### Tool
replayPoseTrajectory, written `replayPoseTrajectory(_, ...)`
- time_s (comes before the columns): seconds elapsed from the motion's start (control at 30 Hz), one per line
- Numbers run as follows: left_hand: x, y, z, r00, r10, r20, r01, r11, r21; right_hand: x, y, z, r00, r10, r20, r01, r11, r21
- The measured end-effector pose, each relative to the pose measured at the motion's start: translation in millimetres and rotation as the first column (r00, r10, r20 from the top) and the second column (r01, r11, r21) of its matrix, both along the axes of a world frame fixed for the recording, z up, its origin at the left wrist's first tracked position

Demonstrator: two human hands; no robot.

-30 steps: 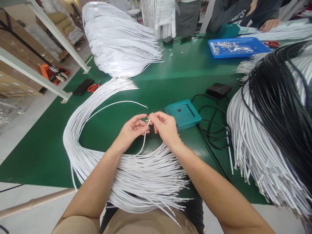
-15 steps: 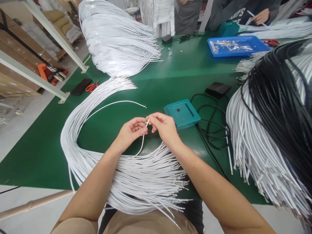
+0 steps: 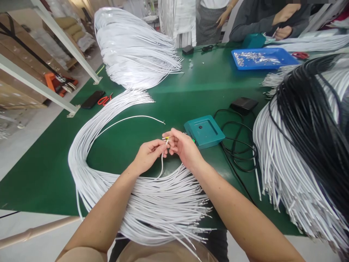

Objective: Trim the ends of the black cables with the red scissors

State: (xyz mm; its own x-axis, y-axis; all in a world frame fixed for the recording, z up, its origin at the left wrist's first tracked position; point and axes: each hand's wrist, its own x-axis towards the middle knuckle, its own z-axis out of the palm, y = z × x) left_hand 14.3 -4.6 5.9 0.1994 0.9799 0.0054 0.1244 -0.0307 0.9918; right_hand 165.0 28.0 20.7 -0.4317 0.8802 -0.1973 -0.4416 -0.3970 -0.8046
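Observation:
My left hand (image 3: 149, 154) pinches a white cable (image 3: 162, 163) just below its end, thumb against forefinger. At that end, short inner wires (image 3: 167, 138) show, one of them yellow. The curled fingers of my right hand (image 3: 184, 145) close around this cable end from the right; their exact contact is partly hidden. The cable runs down into a thick bundle of white cables (image 3: 163, 203), which lies beneath my forearms and curves round to the left. A single cable (image 3: 131, 117) arcs away from the bundle. Close by my right hand sits a teal device (image 3: 205, 133) with a recessed top.
A big coil of white cables (image 3: 133, 51) stands at the back left, near a phone (image 3: 93, 99) and red-handled scissors (image 3: 105, 99). Black and white cables (image 3: 305, 120) are heaped at right. Beyond are a blue tray (image 3: 272, 60) of small parts and a co-worker's hands (image 3: 285, 22).
My right hand's fingers have lifted and opened slightly, exposing the yellow wire at the cable end. My left hand has shifted slightly down. The co-worker's hands have moved closer together.

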Motion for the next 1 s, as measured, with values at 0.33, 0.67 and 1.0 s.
replayPoseTrajectory(0.33, -2.1, 0.4, -0.9, 0.997, -0.075, -0.023, 0.075, 0.997, 0.003, 3.7, 1.9, -4.1, 0.99, 0.138, -0.03, -0.138, 0.99, -0.012)
replayPoseTrajectory(0.67, -2.3, 1.3, -0.1, 0.999, 0.016, 0.04, -0.014, 0.999, -0.049, 3.6, 0.7, -2.5, 0.997, 0.071, -0.008, -0.071, 0.997, -0.009)
replayPoseTrajectory(1.0, -1.0, -0.5, 4.1, 0.998, 0.059, 0.038, -0.055, 0.993, -0.104, 5.3, -1.0, -3.1, 0.998, 0.054, 0.028, -0.055, 0.998, 0.006)
